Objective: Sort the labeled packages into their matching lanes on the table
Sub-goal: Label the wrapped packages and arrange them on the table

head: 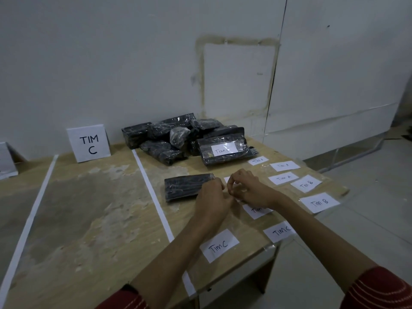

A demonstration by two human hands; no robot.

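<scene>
Both hands meet over the right part of the surface [93, 210]. Left hand [213, 195] has its fingers curled narrow, resting at the right end of a single black wrapped package [186, 187] that lies flat just right of the white tape line [153, 195]. Right hand [249, 188] pinches with thumb and fingers at something small between the hands; cannot tell what it holds.

Pile of black packages [178, 137] sits at the far edge by the wall; the front one [225, 151] carries a white label, last letter unclear.

Loose paper labels lie along the right edge: "Tim A" [283, 178], "Tim B" [319, 202], "Tim C" [219, 245].

Standing card "TIM C" [88, 143] marks the lane left of the tape line.
</scene>
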